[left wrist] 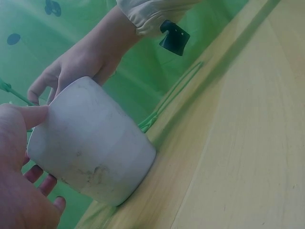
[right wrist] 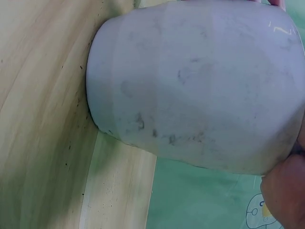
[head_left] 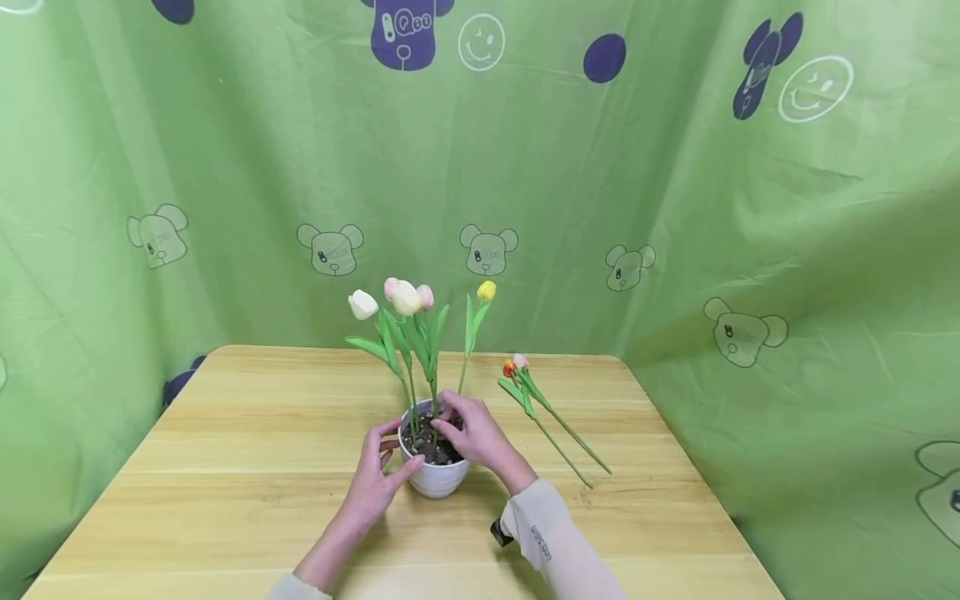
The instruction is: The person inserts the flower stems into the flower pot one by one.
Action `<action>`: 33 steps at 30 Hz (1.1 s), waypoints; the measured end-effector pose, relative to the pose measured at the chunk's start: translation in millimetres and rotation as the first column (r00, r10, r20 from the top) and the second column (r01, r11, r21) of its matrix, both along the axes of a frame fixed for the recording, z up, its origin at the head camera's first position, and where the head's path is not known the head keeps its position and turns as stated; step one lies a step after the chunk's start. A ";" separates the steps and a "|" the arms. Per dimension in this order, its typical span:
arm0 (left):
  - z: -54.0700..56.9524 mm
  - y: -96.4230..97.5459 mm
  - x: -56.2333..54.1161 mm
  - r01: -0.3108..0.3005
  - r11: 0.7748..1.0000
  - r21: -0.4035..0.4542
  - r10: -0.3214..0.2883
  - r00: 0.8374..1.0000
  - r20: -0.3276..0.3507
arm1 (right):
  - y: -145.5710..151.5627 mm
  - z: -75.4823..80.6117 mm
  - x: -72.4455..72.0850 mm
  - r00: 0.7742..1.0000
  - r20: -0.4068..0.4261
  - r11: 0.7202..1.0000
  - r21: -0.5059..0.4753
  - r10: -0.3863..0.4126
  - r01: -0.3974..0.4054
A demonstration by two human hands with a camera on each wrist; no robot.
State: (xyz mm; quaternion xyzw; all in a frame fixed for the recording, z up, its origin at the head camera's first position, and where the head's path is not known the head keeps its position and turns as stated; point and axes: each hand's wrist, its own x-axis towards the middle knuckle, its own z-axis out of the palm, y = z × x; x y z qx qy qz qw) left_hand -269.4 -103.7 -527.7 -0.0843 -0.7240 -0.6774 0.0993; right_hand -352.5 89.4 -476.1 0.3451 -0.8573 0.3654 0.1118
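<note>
A white flower pot (head_left: 437, 481) filled with dark soil (head_left: 442, 454) stands on the table. My left hand (head_left: 375, 475) holds its left side, thumb at the near rim and fingers around the outside. My right hand (head_left: 476, 429) reaches over the right rim, its thumb and index fingertips close above the soil; I cannot tell whether they pinch a stem. White tulips (head_left: 363, 305) and pink tulips (head_left: 425, 296) rise upright from the pot's left and middle. A yellow tulip (head_left: 486, 291) leans slightly right, its lower stem hidden behind the right hand.
Two long-stemmed tulips, an orange one (head_left: 509, 368) and a pink one (head_left: 521, 361), lie on the wooden table (head_left: 285, 417) to the right of the pot. A green patterned curtain (head_left: 555, 183) surrounds the table at the back and sides.
</note>
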 end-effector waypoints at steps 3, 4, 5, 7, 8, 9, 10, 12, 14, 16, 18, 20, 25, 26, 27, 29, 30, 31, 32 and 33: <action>0.1 -0.1 0.4 0.000 1.000 0.001 0.000 1.000 0.003 | -0.9 0.2 0.4 0.999 0.033 1.000 -0.017 -0.014 0.015; 0.2 0.0 0.6 0.001 1.000 0.002 -0.001 1.000 0.004 | -0.9 0.1 0.6 0.999 0.049 0.999 -0.035 -0.018 0.020; 0.3 0.1 0.8 0.003 1.000 0.004 -0.003 1.000 0.005 | -0.8 0.1 0.7 0.997 0.073 0.998 -0.061 -0.024 0.029; 0.6 0.3 1.0 0.006 1.000 0.005 -0.006 1.000 0.007 | -0.3 1.1 1.3 0.992 0.126 0.991 -0.128 -0.031 0.047; 0.7 0.5 1.0 0.007 1.000 0.006 -0.007 1.000 0.008 | 0.0 1.9 1.5 0.988 0.152 0.984 -0.168 -0.024 0.050; 0.9 0.6 0.9 0.007 1.000 0.006 -0.007 1.000 0.008 | 0.2 2.9 1.3 0.984 0.177 0.977 -0.205 -0.019 0.056; 1.0 0.6 0.9 0.008 1.000 0.007 -0.008 1.000 0.007 | 0.1 3.9 0.8 0.981 0.192 0.971 -0.233 -0.016 0.061; 1.1 0.6 0.6 0.006 1.000 0.009 -0.006 1.000 0.006 | -0.1 6.5 -0.6 0.975 0.223 0.957 -0.285 0.014 0.052; 1.1 0.5 0.4 0.004 1.000 0.012 -0.004 1.000 0.006 | -0.6 8.1 -3.0 0.969 0.242 0.945 -0.326 0.056 0.027; 1.1 0.2 0.3 0.003 1.000 0.014 -0.003 1.000 0.005 | -0.9 10.1 -4.4 0.962 0.258 0.934 -0.357 0.090 0.008; 0.9 0.1 0.2 0.003 1.000 0.014 -0.003 1.000 0.007 | -0.5 10.9 -4.9 0.954 0.273 0.918 -0.396 0.122 -0.004; 1.1 0.1 0.5 0.005 1.000 0.013 -0.005 1.000 0.008 | -0.2 11.0 -4.9 0.955 0.272 0.911 -0.411 0.120 0.003; 1.3 0.2 1.0 0.006 1.000 0.009 -0.007 1.000 0.013 | -2.1 9.5 -5.1 0.964 0.255 0.899 -0.436 0.074 0.047; 1.4 0.2 1.1 0.006 1.000 0.010 -0.006 1.000 0.013 | -2.9 9.3 -5.1 0.966 0.250 0.898 -0.437 0.062 0.056; 1.5 0.3 1.1 0.006 1.000 0.011 -0.006 1.000 0.014 | -3.8 9.2 -4.9 0.968 0.247 0.897 -0.438 0.054 0.061; 1.8 0.3 1.1 0.006 1.000 0.015 -0.006 1.000 0.012 | -5.7 9.8 -4.3 0.970 0.239 0.901 -0.428 0.046 0.063; 2.0 0.3 1.1 0.006 1.000 0.016 -0.006 1.000 0.012 | -6.6 10.6 -3.8 0.972 0.232 0.908 -0.414 0.039 0.063; 2.1 0.2 1.0 0.005 1.000 0.017 -0.005 1.000 0.011 | -7.6 11.7 -3.2 0.974 0.225 0.916 -0.397 0.034 0.060; 2.1 0.2 1.0 0.004 1.000 0.018 -0.004 1.000 0.011 | -8.5 12.9 -2.7 0.976 0.217 0.925 -0.376 0.028 0.057; 2.2 0.1 1.0 0.004 1.000 0.018 -0.004 1.000 0.010 | -9.6 14.4 -1.9 0.978 0.208 0.933 -0.356 0.024 0.053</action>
